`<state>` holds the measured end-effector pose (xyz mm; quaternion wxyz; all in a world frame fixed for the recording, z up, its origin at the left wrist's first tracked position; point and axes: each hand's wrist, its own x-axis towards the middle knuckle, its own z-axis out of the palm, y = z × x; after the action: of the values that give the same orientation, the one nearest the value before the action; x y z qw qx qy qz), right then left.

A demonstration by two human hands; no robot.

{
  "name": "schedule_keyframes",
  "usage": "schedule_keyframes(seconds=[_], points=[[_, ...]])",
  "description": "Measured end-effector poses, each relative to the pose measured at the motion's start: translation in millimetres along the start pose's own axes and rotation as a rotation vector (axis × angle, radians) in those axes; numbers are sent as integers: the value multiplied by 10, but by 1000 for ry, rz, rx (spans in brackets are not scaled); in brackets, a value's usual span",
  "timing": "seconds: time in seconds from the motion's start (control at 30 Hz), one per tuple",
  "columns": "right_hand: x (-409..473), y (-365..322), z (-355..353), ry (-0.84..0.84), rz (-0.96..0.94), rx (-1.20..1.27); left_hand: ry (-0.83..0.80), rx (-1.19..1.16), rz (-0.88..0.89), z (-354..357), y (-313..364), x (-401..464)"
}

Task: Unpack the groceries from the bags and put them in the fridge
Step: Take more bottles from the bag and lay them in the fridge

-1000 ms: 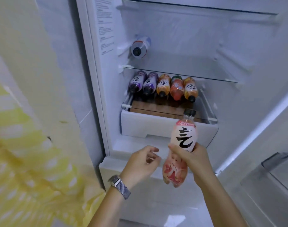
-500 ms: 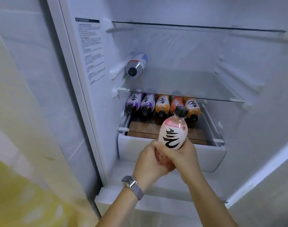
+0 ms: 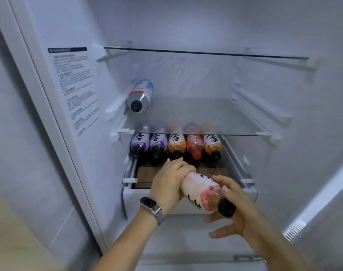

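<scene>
A pink drink bottle (image 3: 200,189) with a black cap lies tipped on its side in front of the open fridge, cap toward me. My left hand (image 3: 169,182) grips its bottom end. My right hand (image 3: 232,212) curls round the neck end near the cap, lower fingers spread below. Both hands hover over the front of the white drawer (image 3: 250,192). Several bottles lie in a row at the drawer's back: two purple (image 3: 148,144), two orange (image 3: 176,143) and one red (image 3: 194,144).
A glass shelf (image 3: 196,134) spans the fridge just above the drawer, with one silver-and-blue bottle (image 3: 140,95) lying at its left. A second glass shelf (image 3: 205,53) sits higher. The fridge's left wall (image 3: 75,85) carries a printed label. The drawer floor shows a brown mat (image 3: 145,176).
The pink bottle went from upright to lying on its side, cap toward me. My left hand took hold of its bottom end. Both hands moved in toward the drawer.
</scene>
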<state>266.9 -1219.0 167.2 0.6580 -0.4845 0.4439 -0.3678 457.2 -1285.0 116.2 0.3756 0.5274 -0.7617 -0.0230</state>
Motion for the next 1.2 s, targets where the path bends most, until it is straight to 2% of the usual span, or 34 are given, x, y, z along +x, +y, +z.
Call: schedule_keyframes(seconds=[0.13, 0.23, 0.37, 0.57, 0.8, 0.9, 1.0, 1.2], points=[[85, 19, -22, 81, 87, -16, -51, 98, 169, 152, 87, 182], [150, 101, -71, 162, 79, -5, -29, 115, 215, 277, 126, 303], [220, 203, -190, 335, -31, -36, -122, 4, -8, 296, 45, 417], [497, 318, -511, 612, -120, -106, -355, 208, -196, 213, -221, 438], [981, 372, -720, 698, -127, -185, -320, 259, -260, 246, -326, 407], [1157, 279, -795, 745, -131, -329, -321, 267, -250, 247, -353, 399], [1329, 216, -840, 853, -165, -582, -294, 247, -233, 264, -353, 375], [1580, 202, -867, 864, -173, -852, -227, 193, -245, 250, -326, 335]])
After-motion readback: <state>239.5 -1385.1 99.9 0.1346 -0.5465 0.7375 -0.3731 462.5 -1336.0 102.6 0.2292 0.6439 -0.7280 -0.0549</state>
